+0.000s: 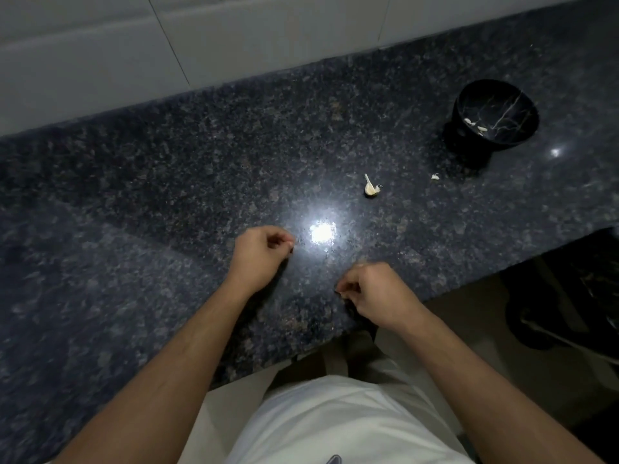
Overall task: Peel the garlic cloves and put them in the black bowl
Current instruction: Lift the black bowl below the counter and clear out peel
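Both hands hover low over the near part of a dark speckled granite countertop [167, 169], a little apart from each other. The left hand [259, 252] has its fingers curled inward, thumb and fingertips brought together as if pinching something tiny; whatever lies between them is too small to make out. The right hand [371, 293] is likewise curled into a loose fist near the counter's front edge, and whether it grips a clove or a scrap of skin cannot be told. Farther back on the counter, beyond a bright reflected spot of light, lies a pale remnant of a garlic bulb with a short stem [371, 187] sticking up. To its right, a small whitish garlic piece [435, 177] rests on the stone near the foot of a black glossy bowl with thin white veining [502, 95]. Inside that bowl, near the bottom, sit a few pale garlic cloves [475, 125]. A light tiled wall [234, 31] rises behind the counter, and the person's white garment [351, 423] fills the bottom of the view.
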